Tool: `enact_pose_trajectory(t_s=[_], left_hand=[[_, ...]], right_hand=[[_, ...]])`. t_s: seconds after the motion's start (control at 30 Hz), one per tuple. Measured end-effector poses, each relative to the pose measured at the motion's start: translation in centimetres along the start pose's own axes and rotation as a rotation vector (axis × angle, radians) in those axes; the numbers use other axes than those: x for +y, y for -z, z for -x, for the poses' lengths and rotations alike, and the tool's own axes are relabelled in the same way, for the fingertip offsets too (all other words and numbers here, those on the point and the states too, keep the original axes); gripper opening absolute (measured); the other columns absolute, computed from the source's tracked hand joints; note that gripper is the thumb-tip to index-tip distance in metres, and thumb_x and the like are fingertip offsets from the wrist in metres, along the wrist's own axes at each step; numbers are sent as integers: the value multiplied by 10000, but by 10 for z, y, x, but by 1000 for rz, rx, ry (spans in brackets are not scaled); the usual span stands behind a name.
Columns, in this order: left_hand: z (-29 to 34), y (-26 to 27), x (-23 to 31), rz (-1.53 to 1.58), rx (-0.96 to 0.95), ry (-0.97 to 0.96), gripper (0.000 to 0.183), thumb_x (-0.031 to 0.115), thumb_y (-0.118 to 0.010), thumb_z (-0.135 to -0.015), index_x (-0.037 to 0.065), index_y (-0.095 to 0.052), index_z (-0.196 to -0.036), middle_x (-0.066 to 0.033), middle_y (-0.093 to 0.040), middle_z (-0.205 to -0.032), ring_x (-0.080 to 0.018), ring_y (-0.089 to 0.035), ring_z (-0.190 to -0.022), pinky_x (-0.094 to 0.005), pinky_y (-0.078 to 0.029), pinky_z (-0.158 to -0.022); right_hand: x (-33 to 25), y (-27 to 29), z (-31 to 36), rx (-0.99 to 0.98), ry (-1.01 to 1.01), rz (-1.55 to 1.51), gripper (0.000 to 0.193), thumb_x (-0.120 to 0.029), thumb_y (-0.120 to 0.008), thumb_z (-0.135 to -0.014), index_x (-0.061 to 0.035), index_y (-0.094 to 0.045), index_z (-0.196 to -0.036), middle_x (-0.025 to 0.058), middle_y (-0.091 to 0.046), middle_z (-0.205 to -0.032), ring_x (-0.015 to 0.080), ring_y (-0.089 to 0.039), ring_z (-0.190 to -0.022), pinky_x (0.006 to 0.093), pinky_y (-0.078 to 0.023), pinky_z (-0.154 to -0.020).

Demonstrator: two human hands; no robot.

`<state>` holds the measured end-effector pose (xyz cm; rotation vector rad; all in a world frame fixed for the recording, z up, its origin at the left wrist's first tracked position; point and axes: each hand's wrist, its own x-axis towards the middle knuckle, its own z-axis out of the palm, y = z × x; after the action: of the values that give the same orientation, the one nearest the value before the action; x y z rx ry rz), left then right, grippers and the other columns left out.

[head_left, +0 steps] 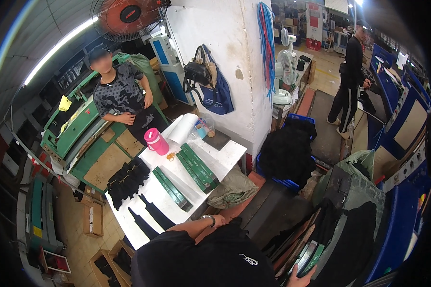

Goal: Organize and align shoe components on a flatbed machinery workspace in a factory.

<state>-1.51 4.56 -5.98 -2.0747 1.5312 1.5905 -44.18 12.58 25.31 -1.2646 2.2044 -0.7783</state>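
Note:
My right hand (301, 278) is at the lower right edge, its fingers and thumb around the end of a long green block (311, 253) with pale markings and a lighter strip along it. The block lies slanted beside black cloth (326, 222) on the bench. My left hand (219, 221), with a dark band at its wrist, is bent in front of my body at the table's near corner. Its fingers are hard to make out, and what it may touch is hidden. Closest to it are a dark bench surface (254, 210) and a crumpled grey-green plastic bag (232, 189).
A white table (208, 155) bears several green blocks (171, 189), stacked black fabric pieces (128, 177), a pink jug (156, 141) and a paper roll (183, 128). A blue crate (278, 183) overflows with black cloth. One person (122, 93) stands behind the table, another (352, 71) at far right.

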Motion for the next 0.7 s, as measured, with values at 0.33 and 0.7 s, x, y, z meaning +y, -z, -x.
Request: enact_pose_trajectory(t_s=[0.33,0.7], left_hand=[[6,5,6,13,-3,-7,191,202,-627,-925,64,-676,-1048,-74,-703,-908,-193,-655,-728,-365,-524,-633],[4,0,3,69,7,-25,288,259,-628,-932,75,-688,-1146,-87,-727,-956,-199,-679,-737,-361,-541,-652]], right_hand=[[19,-7,-1,-24,-22,-74,739,-294,-777,-852,69,-444,-1403,330,-557,-1308,427,-557,-1201,409,-424,-1023],[89,-22,-20,34,-2,-83,519,-346,-558,-1002,73,-560,-1307,300,-605,-1256,435,-580,-1155,424,-448,-987]])
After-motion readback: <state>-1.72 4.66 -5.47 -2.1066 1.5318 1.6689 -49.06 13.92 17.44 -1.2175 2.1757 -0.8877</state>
